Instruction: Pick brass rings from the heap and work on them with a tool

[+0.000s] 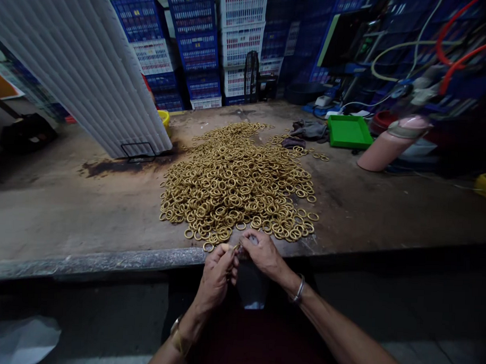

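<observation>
My left hand point(218, 274) is closed at the front edge of the table, thumb and fingers pinching a small brass-coloured ring point(236, 247). Close beside it, my right hand point(264, 254) has its fingertips pressed together at the same ring, which is partly hidden between the two hands. Just beyond them lies a wide heap of brass-coloured rings point(235, 176), spread over the middle of the table. A few loose rings lie at the heap's near border, close to my fingers.
A tall white corrugated panel point(91, 65) leans on a black wire stand at the left. Behind the brown table point(66, 213) stand stacked blue and white crates point(199, 58) and a black fan point(252, 76). Rightward are a green tray point(349, 131) and a pink bottle point(391, 144).
</observation>
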{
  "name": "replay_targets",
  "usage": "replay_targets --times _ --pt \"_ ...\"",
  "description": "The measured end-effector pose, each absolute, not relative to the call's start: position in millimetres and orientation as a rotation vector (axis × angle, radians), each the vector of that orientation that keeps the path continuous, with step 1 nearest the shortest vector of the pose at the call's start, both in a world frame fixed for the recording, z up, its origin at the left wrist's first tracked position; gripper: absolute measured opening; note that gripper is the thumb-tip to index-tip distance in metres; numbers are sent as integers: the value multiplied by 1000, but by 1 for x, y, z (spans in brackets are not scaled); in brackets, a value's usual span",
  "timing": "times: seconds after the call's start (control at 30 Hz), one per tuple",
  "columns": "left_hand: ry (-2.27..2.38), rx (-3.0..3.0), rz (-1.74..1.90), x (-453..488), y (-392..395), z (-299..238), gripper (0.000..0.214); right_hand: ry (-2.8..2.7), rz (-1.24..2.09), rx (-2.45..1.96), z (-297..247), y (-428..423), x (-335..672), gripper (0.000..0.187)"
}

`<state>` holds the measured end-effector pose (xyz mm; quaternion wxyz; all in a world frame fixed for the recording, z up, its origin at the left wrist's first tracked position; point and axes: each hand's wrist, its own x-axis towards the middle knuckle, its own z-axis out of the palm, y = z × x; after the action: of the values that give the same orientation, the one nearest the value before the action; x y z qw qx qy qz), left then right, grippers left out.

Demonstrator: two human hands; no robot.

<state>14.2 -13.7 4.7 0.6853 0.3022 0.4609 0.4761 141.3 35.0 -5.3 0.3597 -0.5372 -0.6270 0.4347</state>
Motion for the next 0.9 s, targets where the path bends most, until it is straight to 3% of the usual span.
replay_targets --times 0.13,0.33,0.6,0.9 --pt "1083 718 1079 14 -13 3 32 -1952 815 -1408 -10 27 146 16" --pt "1189 852 1062 14 -12 1 32 -2259 708 -1375 -11 17 147 15" --pt "1135 952 1052 12 -24 7 27 -2350 679 -1529 -7 27 153 18" --pt "902 466 1143 4 -15 -2 28 -2094 314 -1930 -8 38 170 21"
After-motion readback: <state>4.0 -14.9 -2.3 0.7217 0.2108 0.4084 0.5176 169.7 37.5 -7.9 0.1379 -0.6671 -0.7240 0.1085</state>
